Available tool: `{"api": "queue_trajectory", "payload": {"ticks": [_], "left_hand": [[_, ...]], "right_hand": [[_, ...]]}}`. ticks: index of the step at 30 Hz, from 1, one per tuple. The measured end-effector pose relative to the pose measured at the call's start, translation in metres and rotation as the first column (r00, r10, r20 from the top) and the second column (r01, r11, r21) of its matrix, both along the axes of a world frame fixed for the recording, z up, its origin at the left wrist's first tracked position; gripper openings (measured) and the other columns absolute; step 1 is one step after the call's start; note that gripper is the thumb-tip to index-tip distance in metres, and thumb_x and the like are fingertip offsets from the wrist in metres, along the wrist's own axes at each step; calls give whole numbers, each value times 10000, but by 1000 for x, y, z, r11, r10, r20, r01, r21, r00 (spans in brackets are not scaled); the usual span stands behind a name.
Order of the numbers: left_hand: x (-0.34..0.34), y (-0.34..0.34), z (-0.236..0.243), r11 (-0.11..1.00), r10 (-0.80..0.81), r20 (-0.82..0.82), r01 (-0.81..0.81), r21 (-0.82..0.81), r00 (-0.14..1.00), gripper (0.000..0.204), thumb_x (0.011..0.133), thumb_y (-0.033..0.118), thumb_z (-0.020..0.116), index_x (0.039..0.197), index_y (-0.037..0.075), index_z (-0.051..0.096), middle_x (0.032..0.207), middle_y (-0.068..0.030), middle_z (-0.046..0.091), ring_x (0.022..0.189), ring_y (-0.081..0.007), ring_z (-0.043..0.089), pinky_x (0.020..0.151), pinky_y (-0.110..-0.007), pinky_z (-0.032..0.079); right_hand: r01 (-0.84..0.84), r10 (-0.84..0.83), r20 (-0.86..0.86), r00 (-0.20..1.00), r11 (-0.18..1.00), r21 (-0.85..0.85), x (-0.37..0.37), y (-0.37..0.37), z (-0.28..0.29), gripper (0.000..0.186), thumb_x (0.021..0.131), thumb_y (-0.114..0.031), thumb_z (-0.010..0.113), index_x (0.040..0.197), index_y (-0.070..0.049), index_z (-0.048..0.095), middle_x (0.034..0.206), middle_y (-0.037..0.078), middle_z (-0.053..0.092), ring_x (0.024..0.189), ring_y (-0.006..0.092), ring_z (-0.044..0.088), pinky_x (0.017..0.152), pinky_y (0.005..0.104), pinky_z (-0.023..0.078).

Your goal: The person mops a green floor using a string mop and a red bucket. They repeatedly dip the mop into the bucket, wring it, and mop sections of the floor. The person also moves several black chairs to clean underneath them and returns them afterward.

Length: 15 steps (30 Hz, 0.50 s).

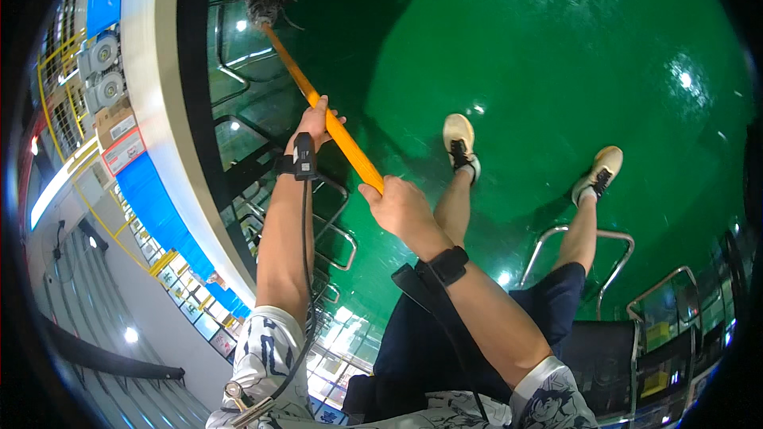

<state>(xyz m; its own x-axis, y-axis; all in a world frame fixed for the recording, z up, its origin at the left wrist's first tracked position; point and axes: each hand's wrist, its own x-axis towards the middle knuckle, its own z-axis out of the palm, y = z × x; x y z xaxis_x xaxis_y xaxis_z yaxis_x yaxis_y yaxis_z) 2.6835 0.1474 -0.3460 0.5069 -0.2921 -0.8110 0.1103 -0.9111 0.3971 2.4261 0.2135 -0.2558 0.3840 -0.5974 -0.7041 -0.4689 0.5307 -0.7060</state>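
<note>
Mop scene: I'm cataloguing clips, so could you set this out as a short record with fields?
Tool: yellow-handled mop with a grey strand head
Left hand: grips the handle, nearer the strand head
Right hand: grips the handle, nearer the body
Wrists: black band on the right, black device on the left
Floor: glossy green
Footwear: pale shoes, dark laces
Left side: pale-edged table

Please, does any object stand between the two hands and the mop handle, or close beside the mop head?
Nothing visible stands between: the left hand and right hand both close around the long yellow handle. Close beside the grey stringy mop head, at picture left, is a shiny bent metal tube.
</note>
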Motion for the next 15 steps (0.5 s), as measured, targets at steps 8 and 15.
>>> {"api": "queue_trajectory", "payload": {"ticks": [8,15], "left_hand": [[-379,78,-83,470,460,-749,-846,-252,478,215,876,253,527,957,83,423,633,-77,528,496,-199,523,430,-346,448],[-852,190,162,952,304,-295,-277,129,906,588,839,64,583,1295,8,216,764,-137,569,636,-265,606,567,-381,491]], "right_hand": [[-15,26,-167,986,998,66,-390,24,72,385,889,-394,606,851,-12,646,611,136,574,548,228,552,511,372,414],[-8,381,-861,337,916,402,-767,140,284,562,564,-430,846,778,17,581,651,126,564,572,297,523,531,414,409]]}}
